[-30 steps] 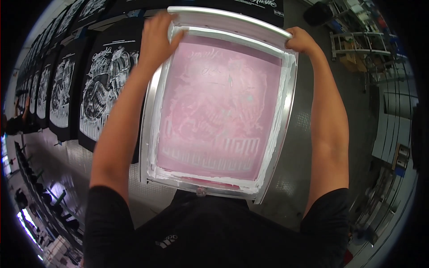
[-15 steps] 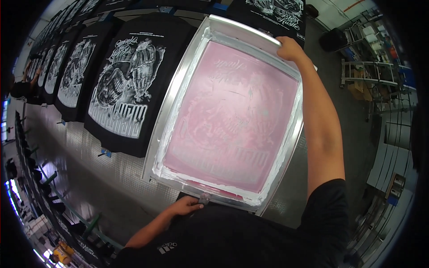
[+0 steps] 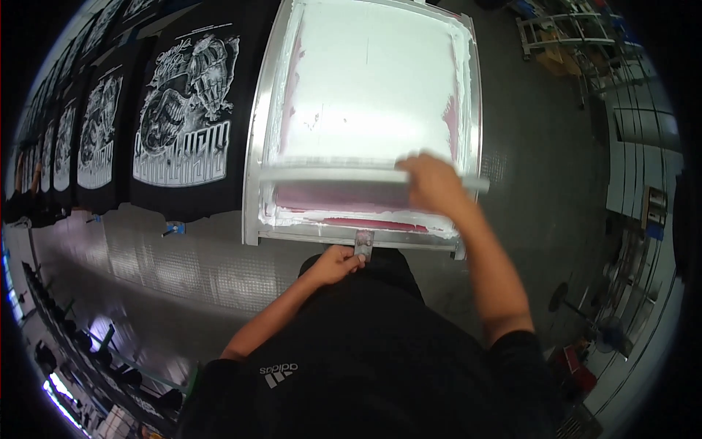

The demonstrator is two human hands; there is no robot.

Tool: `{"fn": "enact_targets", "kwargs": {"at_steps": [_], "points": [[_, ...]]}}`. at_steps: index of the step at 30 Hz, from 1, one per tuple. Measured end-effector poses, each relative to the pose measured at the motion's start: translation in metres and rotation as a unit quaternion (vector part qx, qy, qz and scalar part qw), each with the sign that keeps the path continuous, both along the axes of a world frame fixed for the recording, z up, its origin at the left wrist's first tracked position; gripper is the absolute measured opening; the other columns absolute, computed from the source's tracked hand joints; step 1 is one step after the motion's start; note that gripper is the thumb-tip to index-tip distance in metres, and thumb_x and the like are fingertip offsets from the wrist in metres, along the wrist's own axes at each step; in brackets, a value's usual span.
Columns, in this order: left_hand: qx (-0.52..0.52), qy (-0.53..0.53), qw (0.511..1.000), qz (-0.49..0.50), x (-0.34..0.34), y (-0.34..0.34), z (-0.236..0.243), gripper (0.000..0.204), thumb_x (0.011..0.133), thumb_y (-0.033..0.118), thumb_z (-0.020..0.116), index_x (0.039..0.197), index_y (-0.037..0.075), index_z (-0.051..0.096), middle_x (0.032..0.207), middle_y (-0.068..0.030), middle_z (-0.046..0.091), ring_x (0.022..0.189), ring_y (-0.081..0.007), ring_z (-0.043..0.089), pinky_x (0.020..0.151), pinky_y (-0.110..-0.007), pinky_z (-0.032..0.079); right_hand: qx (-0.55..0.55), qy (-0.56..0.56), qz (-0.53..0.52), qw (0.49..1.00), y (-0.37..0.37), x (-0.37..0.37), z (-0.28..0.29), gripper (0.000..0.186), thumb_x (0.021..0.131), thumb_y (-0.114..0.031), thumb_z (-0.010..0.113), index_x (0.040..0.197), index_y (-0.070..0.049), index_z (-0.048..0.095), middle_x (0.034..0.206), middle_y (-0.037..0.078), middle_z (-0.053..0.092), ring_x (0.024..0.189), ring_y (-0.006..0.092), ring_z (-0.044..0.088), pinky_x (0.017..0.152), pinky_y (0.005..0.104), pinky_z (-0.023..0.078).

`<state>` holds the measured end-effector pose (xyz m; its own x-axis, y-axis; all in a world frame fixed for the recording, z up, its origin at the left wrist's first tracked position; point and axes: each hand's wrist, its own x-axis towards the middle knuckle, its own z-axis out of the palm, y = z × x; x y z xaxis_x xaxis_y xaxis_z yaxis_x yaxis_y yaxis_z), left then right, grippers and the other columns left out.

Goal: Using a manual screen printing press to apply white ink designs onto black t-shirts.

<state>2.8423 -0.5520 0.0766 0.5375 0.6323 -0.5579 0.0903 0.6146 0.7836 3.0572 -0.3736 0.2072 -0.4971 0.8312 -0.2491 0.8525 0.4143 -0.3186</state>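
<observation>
A screen printing frame [image 3: 254,157] with a metal border lies in front of me. White ink [image 3: 365,95] covers most of its pink mesh, and pink shows along both sides and at the near end. My right hand [image 3: 437,184], blurred by motion, is closed on a squeegee [image 3: 329,174] that spans the frame near its close end. At the middle of the near edge, my left hand [image 3: 336,265] pinches a small metal tab [image 3: 364,243]. What lies under the screen is hidden.
To the left, black T-shirts [image 3: 124,186] with grey-white prints lie in a row on pallets. Another person's arm [image 3: 35,179] shows at the far left. A metal rack [image 3: 570,36] stands at the upper right, and a fan [image 3: 613,336] at the lower right.
My right hand has drawn the squeegee from the far end toward me, and the mesh has turned from pink to mostly white. My left hand stays at the near edge.
</observation>
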Motion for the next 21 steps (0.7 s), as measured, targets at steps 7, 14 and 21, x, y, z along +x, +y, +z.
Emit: {"fn": "enact_targets", "kwargs": {"at_steps": [7, 14, 21], "points": [[-0.015, 0.133, 0.985, -0.109, -0.003, 0.005, -0.006, 0.028, 0.097, 0.031, 0.061, 0.096, 0.005, 0.069, 0.074, 0.0017, 0.060, 0.067, -0.0079, 0.052, 0.063, -0.024, 0.044, 0.053, 0.055, -0.035, 0.996, -0.123, -0.008, 0.006, 0.035, 0.067, 0.003, 0.058, 0.101, -0.006, 0.063, 0.088, 0.010, 0.063, 0.085, 0.0317, 0.058, 0.076, 0.0436, 0.045], [0.079, 0.076, 0.990, -0.086, -0.012, -0.014, -0.052, 0.044, 0.094, 0.044, 0.059, 0.088, 0.002, 0.070, 0.066, -0.0095, 0.061, 0.063, -0.0177, 0.058, 0.062, -0.034, 0.046, 0.176, 0.086, -0.021, 0.980, 0.034, 0.014, 0.010, 0.035, 0.070, 0.001, 0.059, 0.101, -0.010, 0.067, 0.084, 0.008, 0.065, 0.086, 0.0296, 0.059, 0.076, 0.0431, 0.044], [0.198, 0.256, 0.893, -0.312, -0.026, 0.110, 0.082, 0.046, 0.093, 0.045, 0.060, 0.075, 0.003, 0.067, 0.067, -0.0162, 0.062, 0.066, -0.0315, 0.063, 0.063, -0.042, 0.048, 0.309, 0.020, 0.007, 0.951, 0.267, 0.021, -0.035, 0.041, 0.070, -0.001, 0.062, 0.110, -0.009, 0.066, 0.096, 0.009, 0.067, 0.093, 0.0287, 0.059, 0.082, 0.0407, 0.045]]}}
